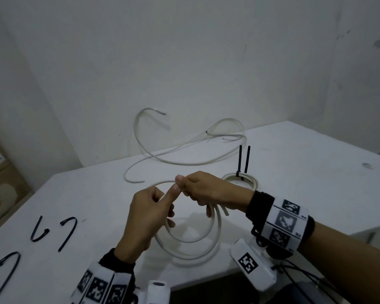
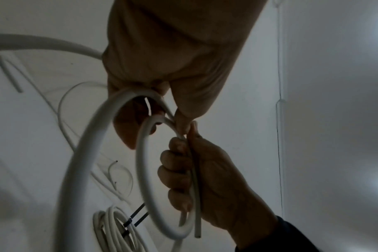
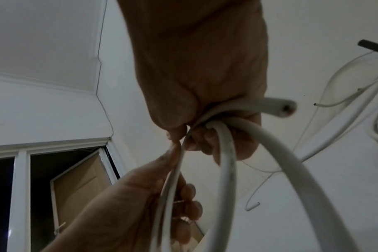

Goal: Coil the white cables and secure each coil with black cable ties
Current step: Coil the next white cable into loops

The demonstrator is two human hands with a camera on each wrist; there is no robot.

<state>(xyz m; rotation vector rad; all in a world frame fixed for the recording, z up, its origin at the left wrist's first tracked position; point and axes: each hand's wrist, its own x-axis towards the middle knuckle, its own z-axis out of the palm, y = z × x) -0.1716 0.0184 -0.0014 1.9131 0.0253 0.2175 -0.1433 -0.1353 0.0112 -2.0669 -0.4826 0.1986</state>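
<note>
Both hands hold a white cable above the table, bent into two or three loose loops that hang below them. My left hand pinches the strand between thumb and fingers. My right hand grips the gathered loops, its thumb tip against the left thumb. In the right wrist view the cut cable end sticks out past the right hand. In the left wrist view the loops hang from the left hand. Three black cable ties lie at the table's left.
A finished white coil bound with two black ties standing up sits just behind my right hand. More loose white cables sprawl at the back of the table against the wall. Cardboard boxes stand at the far left beyond the table edge.
</note>
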